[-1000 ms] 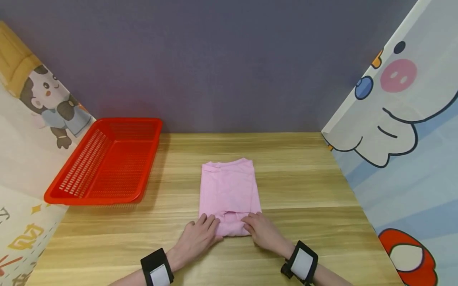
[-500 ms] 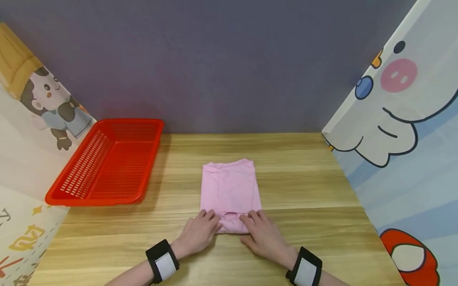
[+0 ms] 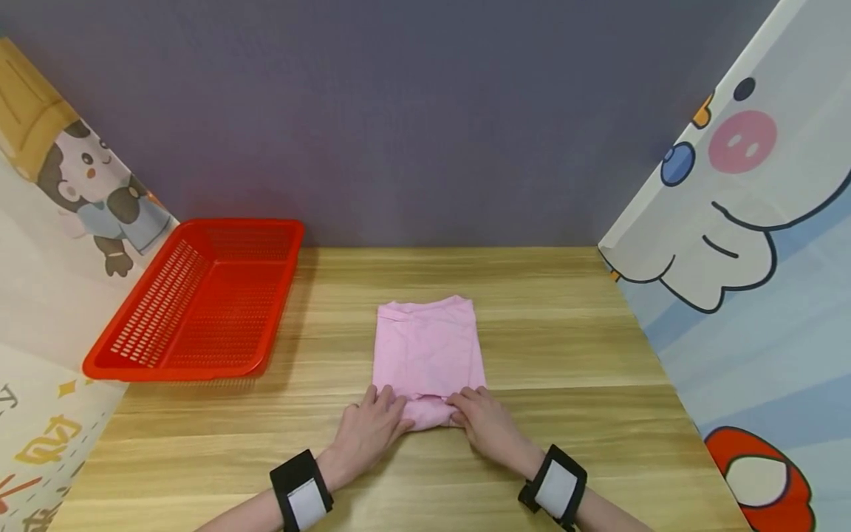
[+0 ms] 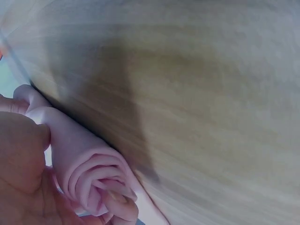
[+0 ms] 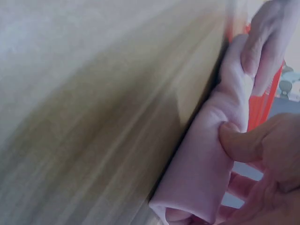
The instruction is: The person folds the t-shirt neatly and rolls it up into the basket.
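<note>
A folded pink cloth [image 3: 428, 355] lies flat on the wooden table, its near edge rolled up. In the left wrist view the end of the roll [image 4: 96, 180] shows several spiral layers. My left hand [image 3: 368, 432] grips the left end of this roll, thumb on the near side and fingers curled over the top. At the right end my right hand [image 3: 492, 428] holds the roll the same way. The right wrist view shows the right thumb [image 5: 239, 140] pressing into the pink fabric, with a finger at the roll's open end. Part of the roll is hidden under both hands.
A red plastic basket [image 3: 226, 318] with perforated sides stands at the table's back left. Behind the wooden table [image 3: 552, 318] rises a grey-purple wall [image 3: 425, 125]. Cartoon-printed sheets [image 3: 751, 214] flank both sides.
Both hands have moved slightly away from the body and the near edge of the roll has shifted forward with them. The right thumb spread out half a second ago and is back against the roll.
</note>
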The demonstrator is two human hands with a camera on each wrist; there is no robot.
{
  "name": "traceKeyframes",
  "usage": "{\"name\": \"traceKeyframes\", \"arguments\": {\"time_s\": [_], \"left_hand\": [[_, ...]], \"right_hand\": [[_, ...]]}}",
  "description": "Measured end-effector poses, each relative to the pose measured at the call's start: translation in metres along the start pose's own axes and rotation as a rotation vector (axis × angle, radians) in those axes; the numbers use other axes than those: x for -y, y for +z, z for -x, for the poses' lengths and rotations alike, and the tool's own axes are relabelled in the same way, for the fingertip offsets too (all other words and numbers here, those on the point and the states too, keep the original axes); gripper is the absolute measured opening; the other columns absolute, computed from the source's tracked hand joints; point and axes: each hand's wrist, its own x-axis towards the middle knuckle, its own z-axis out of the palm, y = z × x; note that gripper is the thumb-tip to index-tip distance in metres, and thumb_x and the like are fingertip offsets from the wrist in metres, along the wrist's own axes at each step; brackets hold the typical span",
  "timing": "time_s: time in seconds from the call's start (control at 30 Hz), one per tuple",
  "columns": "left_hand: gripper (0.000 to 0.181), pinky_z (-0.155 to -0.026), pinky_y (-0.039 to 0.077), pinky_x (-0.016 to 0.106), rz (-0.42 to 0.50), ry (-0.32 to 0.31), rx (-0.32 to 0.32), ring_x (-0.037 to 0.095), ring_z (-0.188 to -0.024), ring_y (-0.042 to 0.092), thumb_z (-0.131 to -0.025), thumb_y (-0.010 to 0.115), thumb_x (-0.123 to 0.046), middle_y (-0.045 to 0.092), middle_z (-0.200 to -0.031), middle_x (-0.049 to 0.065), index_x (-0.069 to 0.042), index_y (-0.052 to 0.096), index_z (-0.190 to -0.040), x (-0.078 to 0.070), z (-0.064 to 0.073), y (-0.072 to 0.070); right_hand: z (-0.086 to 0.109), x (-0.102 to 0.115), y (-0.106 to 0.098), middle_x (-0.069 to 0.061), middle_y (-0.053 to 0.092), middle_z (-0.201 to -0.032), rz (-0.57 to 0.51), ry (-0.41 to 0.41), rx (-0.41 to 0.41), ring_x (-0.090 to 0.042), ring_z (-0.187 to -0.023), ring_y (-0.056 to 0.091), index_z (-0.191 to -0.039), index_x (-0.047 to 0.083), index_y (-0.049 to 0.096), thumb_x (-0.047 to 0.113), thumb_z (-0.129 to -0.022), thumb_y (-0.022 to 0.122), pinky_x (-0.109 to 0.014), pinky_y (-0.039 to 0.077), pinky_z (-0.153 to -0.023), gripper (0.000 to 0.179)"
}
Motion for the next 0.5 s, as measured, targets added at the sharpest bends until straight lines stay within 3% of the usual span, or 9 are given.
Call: {"name": "traceKeyframes", "arguments": {"time_s": [0.13, 0.3, 0.5], "left_hand": [[0.035, -0.036, 0.037, 0.027, 0.003, -0.028, 0.022, 0.019, -0.077, 0.055, -0.095, 0.059, -0.054, 0.055, -0.090, 0.002, -0.020, 0.062, -0.104, -0.0021, 0.0002, -0.0016], [0.031, -0.038, 0.038, 0.027, 0.002, -0.062, 0.027, 0.018, -0.077, 0.055, -0.096, 0.059, -0.052, 0.055, -0.091, 0.002, -0.023, 0.061, -0.108, -0.0036, 0.0004, -0.0016], [0.023, -0.037, 0.041, 0.027, 0.064, -0.062, 0.014, 0.020, -0.073, 0.054, -0.098, 0.061, -0.040, 0.053, -0.084, 0.004, -0.017, 0.060, -0.099, -0.0051, -0.0033, 0.0022]], "right_hand": [[-0.0017, -0.0023, -0.0007, 0.000, 0.065, -0.091, -0.024, -0.003, 0.021, -0.016, -0.079, 0.056, -0.108, 0.011, 0.069, 0.016, -0.095, 0.065, -0.032, 0.049, -0.073, 0.015], [-0.0021, -0.0011, -0.0010, 0.000, 0.064, -0.092, 0.004, 0.001, 0.035, -0.016, -0.079, 0.055, -0.112, 0.012, 0.068, 0.018, -0.097, 0.063, -0.032, 0.049, -0.073, 0.017], [-0.0006, 0.0001, -0.0004, -0.001, 0.064, -0.093, 0.027, 0.012, 0.042, -0.017, -0.081, 0.055, -0.115, 0.013, 0.067, 0.019, -0.098, 0.061, -0.032, 0.049, -0.069, 0.019]]}}
